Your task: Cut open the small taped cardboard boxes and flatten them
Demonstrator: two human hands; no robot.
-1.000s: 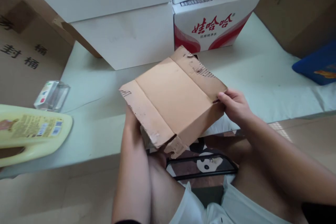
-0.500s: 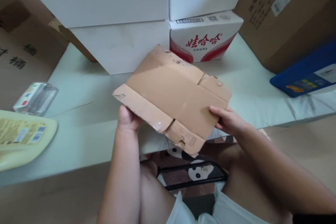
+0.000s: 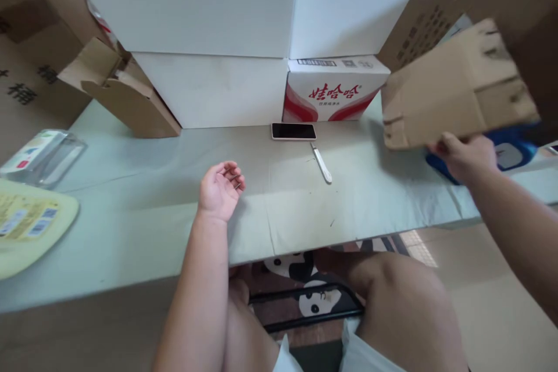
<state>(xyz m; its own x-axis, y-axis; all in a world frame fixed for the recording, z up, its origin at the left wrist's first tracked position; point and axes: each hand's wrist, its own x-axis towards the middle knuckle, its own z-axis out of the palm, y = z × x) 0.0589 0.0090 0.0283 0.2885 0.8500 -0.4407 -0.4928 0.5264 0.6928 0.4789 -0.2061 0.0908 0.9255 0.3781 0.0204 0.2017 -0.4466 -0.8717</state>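
Observation:
My right hand [image 3: 468, 157] grips the lower edge of a flattened brown cardboard piece [image 3: 449, 87], tilted up at the right in front of a blue package [image 3: 510, 151]. Palm up, with its fingers loosely curled and nothing in them, my left hand [image 3: 221, 190] is over the left-middle part of the covered table [image 3: 143, 209]. A dark-screened phone [image 3: 293, 131] lies near the foot of the white boxes. Just right of and below it is a slim white knife-like tool [image 3: 321, 164].
Large white boxes [image 3: 209, 90] and a red-and-white carton [image 3: 333, 93] stand at the back. On the left are an open brown box [image 3: 131, 99], a clear plastic container [image 3: 47, 157] and a yellow package [image 3: 35, 224]. Large brown cartons flank both sides.
The cardboard has moved from the centre to the right in my right hand. My left hand has let go of it. The phone and white tool now show, and the view has shifted slightly.

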